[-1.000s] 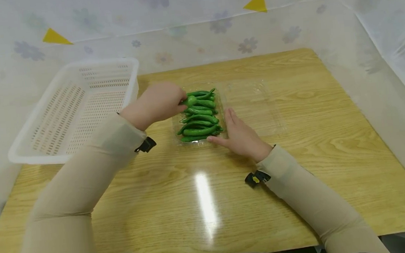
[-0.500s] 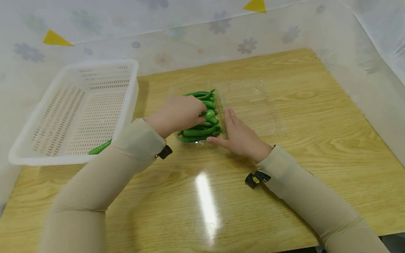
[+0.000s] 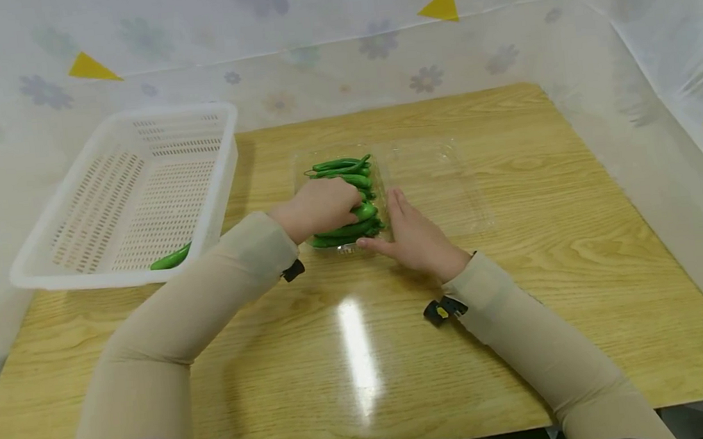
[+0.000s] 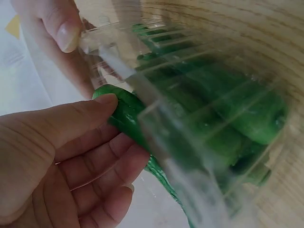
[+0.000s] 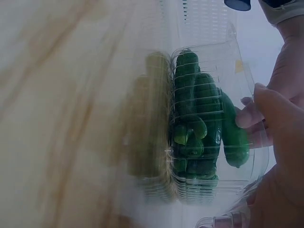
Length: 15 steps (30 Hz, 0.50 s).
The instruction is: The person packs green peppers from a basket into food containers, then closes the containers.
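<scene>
My left hand reaches over the clear plastic clamshell box and pinches a green pepper between thumb and fingers. In the left wrist view that pepper sits at the box's rim, its thin tail pointing down. Several more green peppers lie crosswise in the box, some hidden under the left hand. My right hand rests against the box's right side, fingers straight and thumb at the front corner. Through the clear wall the right wrist view shows the peppers stacked inside.
At the left stands a white perforated basket with one green pepper near its front wall. The box's clear lid lies folded out flat on the wooden table. A flowered sheet hangs behind.
My left hand has moved right and toward me over the box with the pepper. The pepper in the basket has come into sight as the forearm shifted. My right hand has stayed put.
</scene>
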{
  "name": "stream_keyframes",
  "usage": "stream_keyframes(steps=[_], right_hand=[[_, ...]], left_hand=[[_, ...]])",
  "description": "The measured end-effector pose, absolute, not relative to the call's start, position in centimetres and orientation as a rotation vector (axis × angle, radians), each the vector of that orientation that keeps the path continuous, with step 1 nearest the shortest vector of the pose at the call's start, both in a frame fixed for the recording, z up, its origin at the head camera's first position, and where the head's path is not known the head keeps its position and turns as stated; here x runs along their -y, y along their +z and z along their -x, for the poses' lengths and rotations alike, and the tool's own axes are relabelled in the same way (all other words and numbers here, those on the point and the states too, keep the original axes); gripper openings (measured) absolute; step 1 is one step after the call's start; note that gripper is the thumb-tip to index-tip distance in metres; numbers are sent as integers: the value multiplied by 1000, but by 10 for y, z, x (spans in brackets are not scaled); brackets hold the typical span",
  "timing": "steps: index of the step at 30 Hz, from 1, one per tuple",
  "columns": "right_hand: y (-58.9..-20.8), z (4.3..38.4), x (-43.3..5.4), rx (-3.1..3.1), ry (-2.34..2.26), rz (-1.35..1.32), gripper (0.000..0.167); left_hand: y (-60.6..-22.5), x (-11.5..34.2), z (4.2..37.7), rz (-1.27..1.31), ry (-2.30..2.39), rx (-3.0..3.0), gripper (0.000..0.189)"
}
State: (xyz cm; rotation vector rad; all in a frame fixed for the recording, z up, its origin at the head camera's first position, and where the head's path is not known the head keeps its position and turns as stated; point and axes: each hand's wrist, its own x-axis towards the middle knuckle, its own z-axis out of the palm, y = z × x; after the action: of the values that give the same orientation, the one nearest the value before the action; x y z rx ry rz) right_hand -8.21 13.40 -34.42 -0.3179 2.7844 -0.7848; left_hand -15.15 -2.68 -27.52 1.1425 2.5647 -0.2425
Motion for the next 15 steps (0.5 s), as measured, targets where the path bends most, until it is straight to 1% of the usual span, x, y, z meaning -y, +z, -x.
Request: stream_keyframes(steps=[15], right_hand=[[-343,82,-134,-2786,-778,321,111]], left_hand=[[-284,26,151,-1123,-217,-2597,18]])
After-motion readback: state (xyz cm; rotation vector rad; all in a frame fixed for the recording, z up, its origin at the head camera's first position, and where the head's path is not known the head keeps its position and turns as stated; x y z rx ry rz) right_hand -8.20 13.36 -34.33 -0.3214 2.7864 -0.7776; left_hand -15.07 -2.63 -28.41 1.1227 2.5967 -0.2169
